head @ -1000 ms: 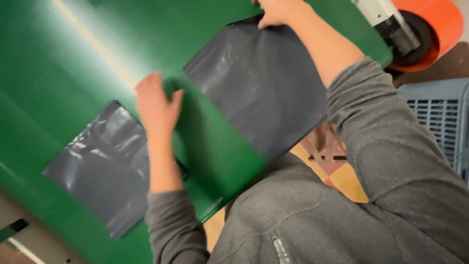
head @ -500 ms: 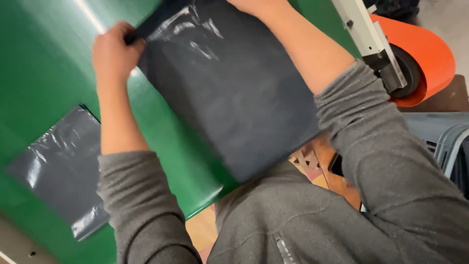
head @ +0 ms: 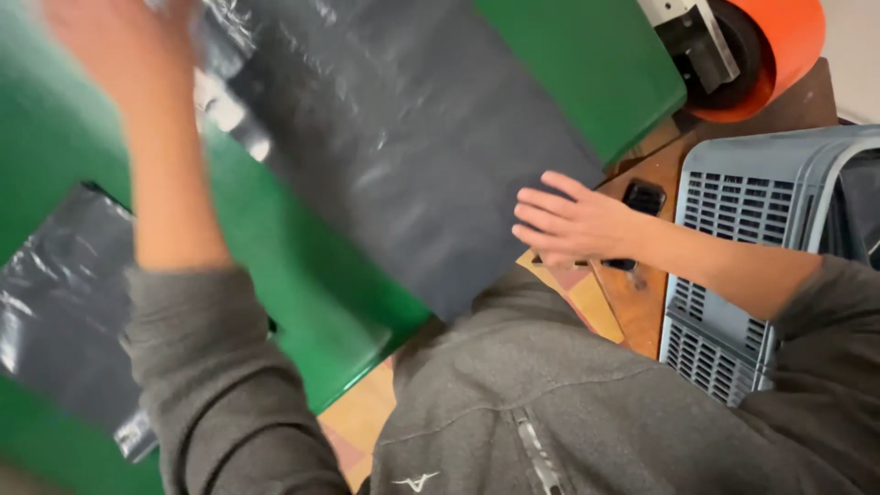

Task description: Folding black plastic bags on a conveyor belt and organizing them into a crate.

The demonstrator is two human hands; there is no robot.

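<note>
Left hand [head: 124,46]: raised at the top left corner of the view, blurred, at the upper edge of a large dark grey plastic bag [head: 403,137]; whether the fingers pinch the bag cannot be told.

Right hand [head: 573,223]: fingers loose and spread, flat, at the lower right edge of the same bag, touching or just beside it (the exact contact is hidden by blur). It grips nothing.

Large dark grey plastic bag: spread slantwise across the green tabletop [head: 302,266], running from the top left down towards the person's chest; its surface is glossy and smeared by motion.

Second dark grey plastic bag [head: 55,312]: smaller, crinkled, lying flat on the tabletop at the left edge of the view, partly behind the left sleeve [head: 211,367], well apart from the large bag.

Grey sweatshirt [head: 550,412]: fills the lower middle, a zip down its front.

Small black object [head: 643,196]: on a brown wooden surface [head: 642,302] just beyond the right hand's knuckles.

Grey slotted plastic crate [head: 761,202]: right side, under the right forearm.

Orange roll on a metal holder [head: 770,46]: top right corner, past the tabletop's edge.
</note>
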